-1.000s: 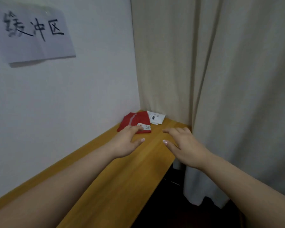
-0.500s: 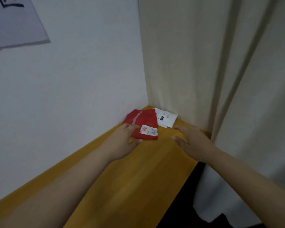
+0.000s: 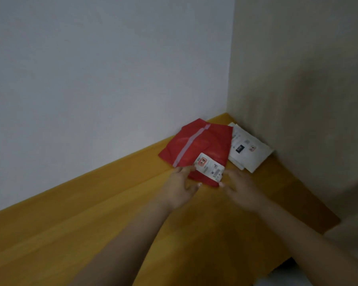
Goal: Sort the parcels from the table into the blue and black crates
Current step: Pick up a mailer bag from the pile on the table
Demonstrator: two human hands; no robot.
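A red parcel (image 3: pixel 203 145) with a pale strip and a white label lies flat on the wooden table (image 3: pixel 112 223), near the corner of the wall. Beside it on the right, partly under its edge, lie two white parcels (image 3: pixel 251 154). My left hand (image 3: pixel 180 187) rests its fingertips on the near left edge of the red parcel, with the thumb just below that edge. The fingertips of my right hand (image 3: pixel 239 187) touch the parcel's near right corner. Neither hand has lifted it. No crate is in view.
A white wall (image 3: pixel 91 89) runs along the table's left side. A beige curtain (image 3: pixel 308 89) hangs behind and to the right. The table's right edge (image 3: pixel 310 234) drops off to a dark floor.
Both hands have moved forward and closed in on the near edge of the red parcel. The view has tipped down and nearer, so the paper sign on the wall is out of sight.
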